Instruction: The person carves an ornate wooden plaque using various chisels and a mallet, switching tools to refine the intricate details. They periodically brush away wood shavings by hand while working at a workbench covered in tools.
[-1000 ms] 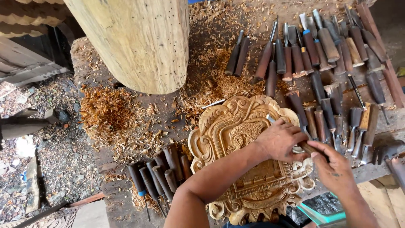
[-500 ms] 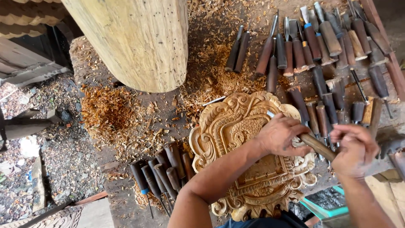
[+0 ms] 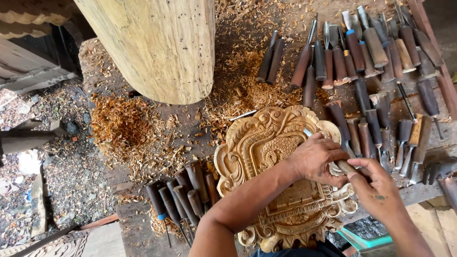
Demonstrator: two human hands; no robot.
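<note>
Left hand (image 3: 316, 157) sits palm-down on the carved wooden panel (image 3: 266, 147), fingers curled around the blade end of a chisel (image 3: 343, 166). Tip is hidden under the fingers; can't tell where it meets the wood.

Right hand (image 3: 378, 192) is just beside the left, on its outer side, fingers and thumb wrapped around the same chisel's wooden handle. Both hands closed on the one tool, nearly touching each other.

The panel lies flat under both hands: pale wood, scrolled border, scaled figure in the upper centre, stepped mouldings lower down. The left forearm crosses its lower half.

Beyond the hands, away from the person: a dense spread of dark-handled chisels (image 3: 381, 62) lying roughly parallel on the workbench (image 3: 109, 81), some right beside the panel's far edge. A blue-banded one is among them.

On the left hand's outer side, past the forearm: a smaller cluster of chisels (image 3: 183, 190), handles fanned, one with a blue band.

Further out on that side: heap of orange-brown wood shavings (image 3: 119, 123), more scattered all over the bench.

Beyond the panel, up and left of the hands: a thick pale log (image 3: 157, 43) standing on the bench, small dark holes in its surface.

Near the right wrist, towards the person: a teal-edged object (image 3: 366, 240), mostly cut off.
</note>
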